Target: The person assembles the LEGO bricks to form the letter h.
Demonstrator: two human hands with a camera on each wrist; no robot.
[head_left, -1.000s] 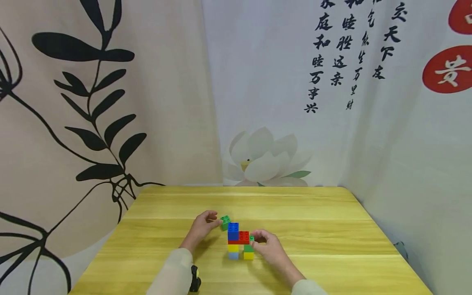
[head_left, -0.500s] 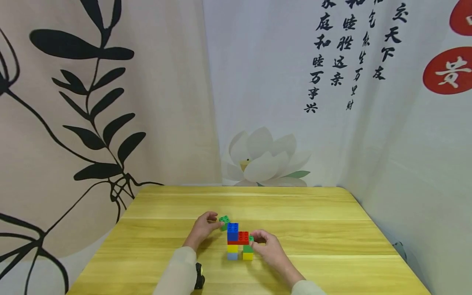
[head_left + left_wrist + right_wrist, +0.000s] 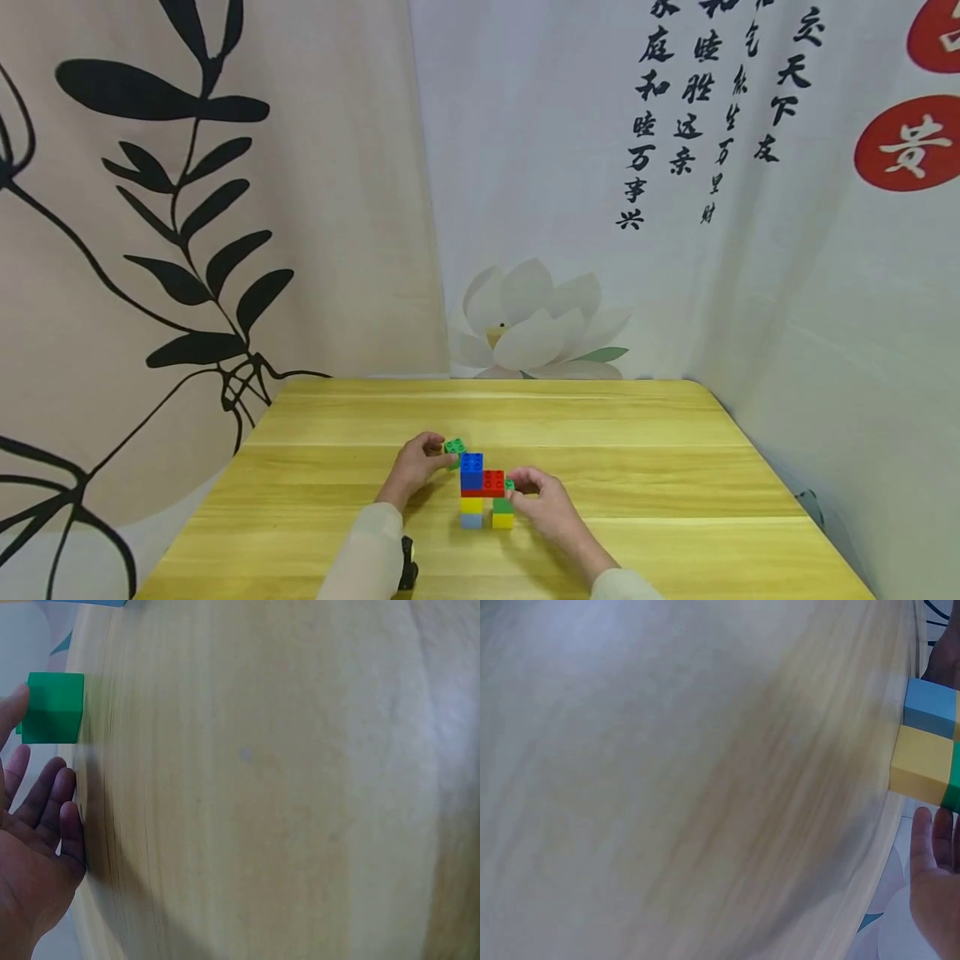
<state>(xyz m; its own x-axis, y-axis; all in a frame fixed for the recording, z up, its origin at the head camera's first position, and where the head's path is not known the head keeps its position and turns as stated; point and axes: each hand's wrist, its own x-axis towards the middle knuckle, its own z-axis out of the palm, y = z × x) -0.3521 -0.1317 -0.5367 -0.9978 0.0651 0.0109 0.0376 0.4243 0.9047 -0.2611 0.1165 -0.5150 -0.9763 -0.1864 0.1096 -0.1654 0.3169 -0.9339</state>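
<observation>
In the head view, a small structure of toy building bricks stands upright on the table: a blue brick (image 3: 472, 472) on top at left, a red brick (image 3: 492, 482) across, and two legs under it. The left leg is yellow over light blue, the right one a green brick (image 3: 502, 505) over a yellow brick (image 3: 921, 763). My right hand (image 3: 547, 502) holds the right side, thumb and forefinger at the green brick's end studs. Behind the blue brick, my left hand (image 3: 415, 467) pinches a loose green brick (image 3: 54, 706), its thumb over the studded side.
The wooden table (image 3: 675, 467) stretches out around the bricks. A dark strapped object (image 3: 407, 562) shows beside the left sleeve. Printed cloth hangings (image 3: 360, 208) stand behind the table and at both sides.
My left hand has shifted slightly right, its fingertips covering more of the loose green brick. The right hand and the brick structure hold still, while the head view drifts a little.
</observation>
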